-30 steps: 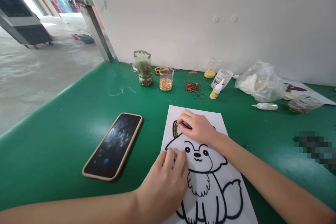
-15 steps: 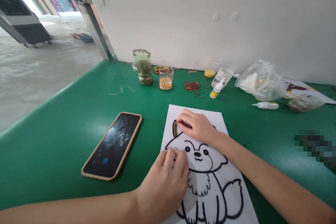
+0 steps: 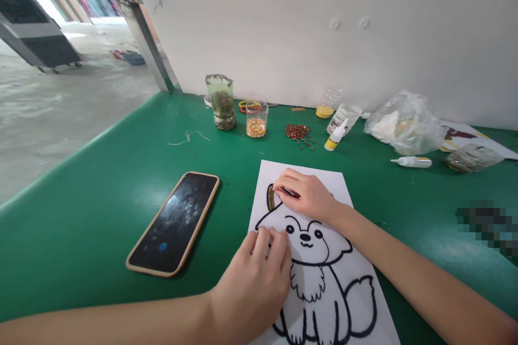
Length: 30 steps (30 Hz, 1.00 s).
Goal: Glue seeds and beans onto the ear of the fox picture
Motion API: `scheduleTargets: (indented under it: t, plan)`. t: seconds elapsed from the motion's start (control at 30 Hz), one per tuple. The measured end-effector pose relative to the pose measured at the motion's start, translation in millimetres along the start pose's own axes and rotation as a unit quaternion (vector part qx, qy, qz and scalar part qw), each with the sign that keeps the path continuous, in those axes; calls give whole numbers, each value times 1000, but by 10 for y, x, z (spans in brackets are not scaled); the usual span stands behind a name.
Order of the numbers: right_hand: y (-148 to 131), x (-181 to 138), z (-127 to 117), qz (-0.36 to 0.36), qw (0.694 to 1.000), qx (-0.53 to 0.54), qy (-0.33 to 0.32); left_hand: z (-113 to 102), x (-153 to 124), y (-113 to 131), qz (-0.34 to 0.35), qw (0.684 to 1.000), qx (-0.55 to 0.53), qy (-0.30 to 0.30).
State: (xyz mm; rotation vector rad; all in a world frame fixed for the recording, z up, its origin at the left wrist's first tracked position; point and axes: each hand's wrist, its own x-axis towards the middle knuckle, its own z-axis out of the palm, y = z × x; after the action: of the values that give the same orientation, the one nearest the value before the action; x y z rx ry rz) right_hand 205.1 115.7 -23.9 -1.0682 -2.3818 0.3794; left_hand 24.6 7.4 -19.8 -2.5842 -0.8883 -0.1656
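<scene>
Right hand (image 3: 307, 197) pinched, contents hidden, left hand (image 3: 251, 280) fingers together on dog drawing (image 3: 324, 285)

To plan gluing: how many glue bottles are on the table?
2. One glue bottle leans beside the red beans; another lies near the plastic bag. Some may be hidden.

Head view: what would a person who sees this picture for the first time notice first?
A white sheet with a bold black dog drawing lies near the front of the green table. Both hands rest on it: the right hand at the dog's ear, where a short row of small beans follows the outline, and the left hand beside the face. A dark phone lies left of the sheet.
</scene>
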Motion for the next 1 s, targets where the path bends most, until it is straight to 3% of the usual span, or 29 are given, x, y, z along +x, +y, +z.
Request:
scheduleTargets:
  t: [0.83, 1.0]
  plan:
    - [-11, -14, 6, 2, 1000, 22, -2, -4, -1, 5, 0, 1000, -5, -5]
    - [78, 27, -74, 90, 990, 60, 91, -23, -9, 2, 7, 1000, -9, -14]
